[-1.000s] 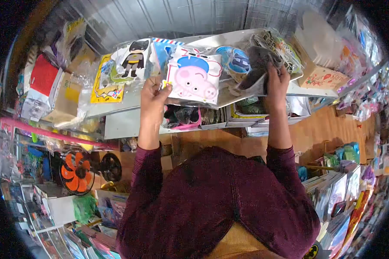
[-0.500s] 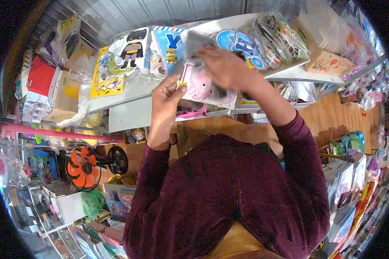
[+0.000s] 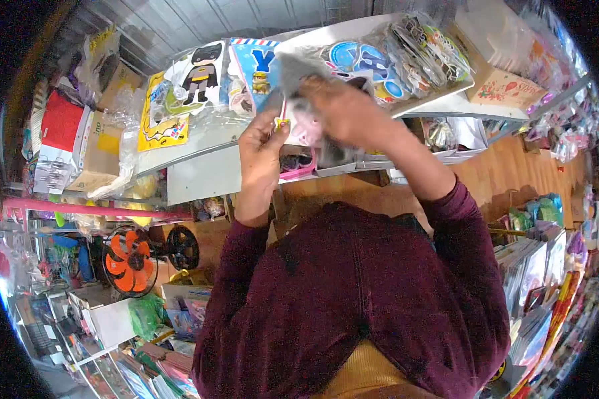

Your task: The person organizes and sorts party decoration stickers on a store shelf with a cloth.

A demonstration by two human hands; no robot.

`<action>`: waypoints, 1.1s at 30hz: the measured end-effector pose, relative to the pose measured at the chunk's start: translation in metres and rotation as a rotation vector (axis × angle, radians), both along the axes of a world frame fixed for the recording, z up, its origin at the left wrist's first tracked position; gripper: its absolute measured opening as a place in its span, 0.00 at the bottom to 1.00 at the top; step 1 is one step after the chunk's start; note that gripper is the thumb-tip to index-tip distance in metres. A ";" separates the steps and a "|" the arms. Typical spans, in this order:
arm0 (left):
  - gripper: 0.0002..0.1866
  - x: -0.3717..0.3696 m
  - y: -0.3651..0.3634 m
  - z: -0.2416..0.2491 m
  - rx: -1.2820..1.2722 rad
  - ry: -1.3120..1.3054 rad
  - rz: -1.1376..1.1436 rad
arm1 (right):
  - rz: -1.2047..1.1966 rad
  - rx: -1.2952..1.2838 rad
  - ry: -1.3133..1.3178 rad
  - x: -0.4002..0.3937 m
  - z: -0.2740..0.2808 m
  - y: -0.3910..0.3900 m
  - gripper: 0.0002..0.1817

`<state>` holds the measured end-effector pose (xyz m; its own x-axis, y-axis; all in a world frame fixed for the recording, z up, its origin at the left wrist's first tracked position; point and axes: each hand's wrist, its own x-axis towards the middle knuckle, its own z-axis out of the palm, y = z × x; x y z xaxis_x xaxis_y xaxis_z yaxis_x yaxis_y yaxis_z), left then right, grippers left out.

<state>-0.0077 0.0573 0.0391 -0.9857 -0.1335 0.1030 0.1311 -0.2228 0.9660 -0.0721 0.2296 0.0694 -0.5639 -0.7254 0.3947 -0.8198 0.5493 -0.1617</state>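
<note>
Over shelf (image 3: 199,174) | right hand (image 3: 343,106) now covers pig packet (image 3: 304,128) | left hand (image 3: 259,156) still grips it

Left hand (image 3: 259,156) grips the lower left edge of a pink pig packet (image 3: 304,128). Right hand (image 3: 343,110) presses a grey cloth (image 3: 298,73) flat on the packet's face. Batman packet (image 3: 198,72) left of both hands.
</note>
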 end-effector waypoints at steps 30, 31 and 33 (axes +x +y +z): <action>0.11 -0.007 0.022 0.022 -1.345 1.016 0.190 | 0.045 -0.196 -0.417 0.011 0.004 0.016 0.21; 0.11 -0.010 0.024 0.022 -1.298 1.056 0.224 | 0.033 -0.131 -0.270 -0.003 -0.005 0.021 0.22; 0.10 -0.010 0.026 0.023 -1.247 1.073 0.245 | -0.010 -0.023 -0.255 -0.016 -0.003 0.030 0.24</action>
<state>-0.0175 0.0834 0.0618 -0.3706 0.4149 0.8310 0.7226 0.6909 -0.0227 -0.0879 0.2592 0.0661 -0.6544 -0.7119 0.2549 -0.7454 0.5508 -0.3755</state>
